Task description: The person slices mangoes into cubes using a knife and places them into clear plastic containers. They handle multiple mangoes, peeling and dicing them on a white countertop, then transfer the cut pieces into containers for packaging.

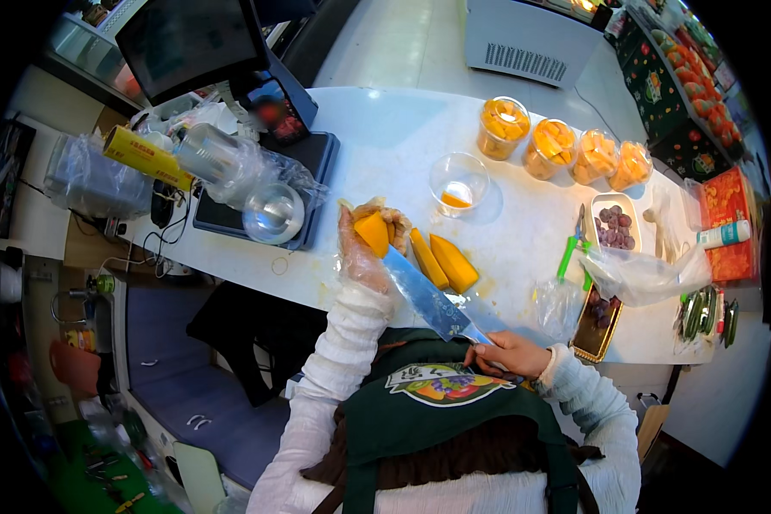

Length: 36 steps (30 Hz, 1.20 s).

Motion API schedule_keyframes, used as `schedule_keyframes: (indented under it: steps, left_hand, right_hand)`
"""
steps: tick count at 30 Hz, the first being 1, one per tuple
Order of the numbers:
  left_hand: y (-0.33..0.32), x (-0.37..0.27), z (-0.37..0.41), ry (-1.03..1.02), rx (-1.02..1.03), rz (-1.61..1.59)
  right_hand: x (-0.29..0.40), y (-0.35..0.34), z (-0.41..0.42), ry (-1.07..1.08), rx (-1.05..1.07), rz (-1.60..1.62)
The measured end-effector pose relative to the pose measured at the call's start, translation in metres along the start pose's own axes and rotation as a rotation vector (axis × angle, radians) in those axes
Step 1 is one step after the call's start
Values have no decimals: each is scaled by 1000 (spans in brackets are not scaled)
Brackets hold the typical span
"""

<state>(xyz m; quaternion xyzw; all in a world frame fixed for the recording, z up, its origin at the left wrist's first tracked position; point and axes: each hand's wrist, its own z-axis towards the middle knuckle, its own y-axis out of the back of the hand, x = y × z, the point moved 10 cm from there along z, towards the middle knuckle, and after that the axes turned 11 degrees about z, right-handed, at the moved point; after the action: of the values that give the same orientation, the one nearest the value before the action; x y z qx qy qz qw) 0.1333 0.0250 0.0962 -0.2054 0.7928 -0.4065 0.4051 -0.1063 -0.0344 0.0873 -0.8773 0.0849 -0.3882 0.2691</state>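
Note:
My left hand [364, 257], in a clear plastic glove, holds a piece of orange fruit [372, 234] above the white counter. My bare right hand [509, 354] grips the handle of a large kitchen knife [427, 299], whose blade tip meets the fruit at my left hand. Two long wedges of orange fruit [453, 263] lie on the counter just right of the blade. Beyond them stands a clear plastic cup [459, 183] with a little orange fruit inside. Several cups filled with cut orange fruit [504, 128] stand in a row at the back right.
A black scale [321, 186] at the left bears clear plastic cups, beside a monitor [189, 45]. To the right are green-handled scissors [568, 257], a white tray of grapes [617, 249], a plastic bag [655, 277], a gold-rimmed tray [592, 344] and a red box [727, 257].

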Motion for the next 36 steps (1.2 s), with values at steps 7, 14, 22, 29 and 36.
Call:
schedule_keyframes:
  steps: [7, 14, 22, 29, 36]
  left_hand:
    - [-11, -5, -1, -57, 17, 124]
    - [-12, -2, -5, -98, 6, 166]
    - [-16, -5, -10, -110, 4, 153]
    - [-23, -4, -13, -143, 60, 137]
    - [-22, 9, -10, -17, 60, 10]
  right_hand:
    - [3, 15, -9, 58, -124, -35]
    - [-1, 14, 4, 87, -103, 15]
    - [-1, 14, 3, 202, -132, -72]
    - [5, 11, -2, 228, -172, -103]
    - [13, 12, 8, 238, -174, -161]
